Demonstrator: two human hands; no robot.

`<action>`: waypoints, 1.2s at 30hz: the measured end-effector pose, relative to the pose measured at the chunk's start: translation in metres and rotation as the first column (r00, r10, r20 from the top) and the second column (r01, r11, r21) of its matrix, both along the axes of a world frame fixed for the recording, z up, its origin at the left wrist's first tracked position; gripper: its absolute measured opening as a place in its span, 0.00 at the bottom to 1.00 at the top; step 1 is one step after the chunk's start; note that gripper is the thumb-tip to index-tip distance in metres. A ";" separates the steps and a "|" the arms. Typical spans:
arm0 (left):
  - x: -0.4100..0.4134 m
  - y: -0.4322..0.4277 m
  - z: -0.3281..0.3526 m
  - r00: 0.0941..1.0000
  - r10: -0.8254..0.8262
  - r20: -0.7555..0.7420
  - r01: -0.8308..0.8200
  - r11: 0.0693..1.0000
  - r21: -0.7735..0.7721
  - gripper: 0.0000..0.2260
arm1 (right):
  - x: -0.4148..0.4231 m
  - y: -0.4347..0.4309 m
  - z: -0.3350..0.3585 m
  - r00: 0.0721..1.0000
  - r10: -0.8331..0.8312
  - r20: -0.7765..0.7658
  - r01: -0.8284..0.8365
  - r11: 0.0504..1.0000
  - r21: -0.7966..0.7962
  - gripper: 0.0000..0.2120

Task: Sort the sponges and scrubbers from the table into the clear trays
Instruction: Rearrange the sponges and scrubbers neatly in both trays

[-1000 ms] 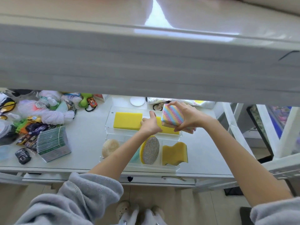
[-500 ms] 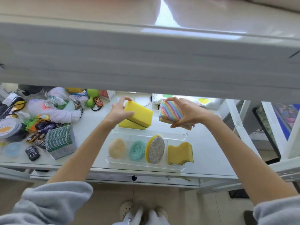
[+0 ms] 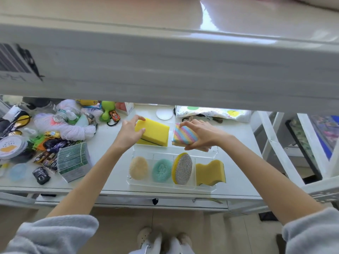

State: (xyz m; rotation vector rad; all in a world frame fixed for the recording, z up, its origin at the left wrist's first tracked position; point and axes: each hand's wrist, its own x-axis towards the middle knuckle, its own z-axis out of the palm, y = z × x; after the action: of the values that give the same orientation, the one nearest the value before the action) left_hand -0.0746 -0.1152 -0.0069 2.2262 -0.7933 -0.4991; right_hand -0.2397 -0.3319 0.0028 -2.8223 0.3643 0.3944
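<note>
A broad white shelf edge (image 3: 183,70) overhangs the table's (image 3: 113,162) far side, limiting reach from above. Toys and yarn (image 3: 69,129) crowd the left. Bare tabletop lies between this clutter and the clear divided tray (image 3: 172,186), and to the tray's right.

A home room: cluttered white desk (image 3: 113,143) with yarn skeins (image 3: 73,129), toy cars (image 3: 114,115), slippered feet (image 3: 146,237) below.

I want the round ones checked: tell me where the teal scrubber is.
The teal scrubber sits in the near clear tray, second compartment from the left.
</note>
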 end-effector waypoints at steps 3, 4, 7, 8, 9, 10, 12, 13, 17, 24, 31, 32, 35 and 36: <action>-0.002 -0.002 -0.006 0.994 -0.030 0.109 0.021 0.996 0.084 0.15 | -0.004 0.000 -0.005 1.000 -0.015 0.005 0.015 1.000 -0.011 0.39; -0.003 -0.004 -0.009 0.987 -0.046 0.157 0.025 0.991 0.131 0.15 | -0.005 0.001 -0.006 1.000 -0.009 0.011 0.009 1.000 -0.028 0.39; -0.013 -0.009 -0.015 0.953 -0.088 0.288 0.014 0.968 0.250 0.15 | -0.008 0.007 -0.006 0.999 0.020 0.043 -0.017 0.998 -0.068 0.35; -0.016 -0.009 -0.016 0.946 -0.087 0.311 0.002 0.964 0.265 0.15 | -0.009 0.008 -0.005 0.998 0.023 0.056 -0.020 0.997 -0.068 0.33; -0.017 -0.010 -0.016 0.939 -0.086 0.332 -0.010 0.961 0.276 0.15 | -0.011 0.008 -0.004 0.998 0.025 0.057 -0.021 0.997 -0.069 0.30; -0.019 -0.010 -0.016 0.930 -0.087 0.356 -0.020 0.958 0.287 0.15 | -0.013 0.007 -0.005 0.998 0.031 0.053 -0.027 0.997 -0.078 0.27; -0.020 -0.010 -0.015 0.912 -0.104 0.397 -0.014 0.959 0.283 0.15 | -0.017 0.005 -0.009 0.998 0.045 0.032 -0.041 0.992 -0.116 0.25; -0.019 -0.010 -0.015 0.907 -0.119 0.403 0.009 0.964 0.266 0.15 | -0.019 0.003 -0.011 0.999 0.044 0.016 -0.042 0.990 -0.132 0.24; -0.014 -0.009 -0.010 0.920 -0.266 0.287 0.215 0.956 0.199 0.16 | -0.023 0.000 -0.012 0.999 -0.013 -0.042 0.008 0.995 -0.102 0.22; -0.016 -0.013 -0.008 0.884 -0.383 0.268 0.289 0.898 0.331 0.18 | -0.009 0.005 -0.010 0.995 -0.001 -0.102 -0.016 0.986 -0.165 0.24; -0.020 -0.018 -0.011 0.871 -0.358 0.337 0.259 0.916 0.306 0.17 | -0.002 0.013 -0.012 0.997 -0.051 -0.052 0.045 0.993 -0.112 0.19; -0.021 -0.018 -0.011 0.869 -0.350 0.348 0.251 0.921 0.299 0.17 | -0.002 0.013 -0.013 0.997 -0.056 -0.055 0.049 0.992 -0.115 0.19; -0.022 -0.019 -0.012 0.880 -0.319 0.353 0.231 0.935 0.269 0.16 | -0.002 0.014 -0.013 0.996 -0.067 -0.055 0.061 0.991 -0.117 0.19; -0.023 -0.019 -0.013 0.889 -0.310 0.337 0.231 0.939 0.254 0.16 | -0.001 0.014 -0.012 0.996 -0.066 -0.053 0.059 0.991 -0.120 0.19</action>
State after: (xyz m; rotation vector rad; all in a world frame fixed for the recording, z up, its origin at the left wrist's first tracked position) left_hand -0.0971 -0.1342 -0.0201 2.4546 -1.3209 -0.2982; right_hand -0.2408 -0.3178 -0.0092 -2.9107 0.5030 0.4542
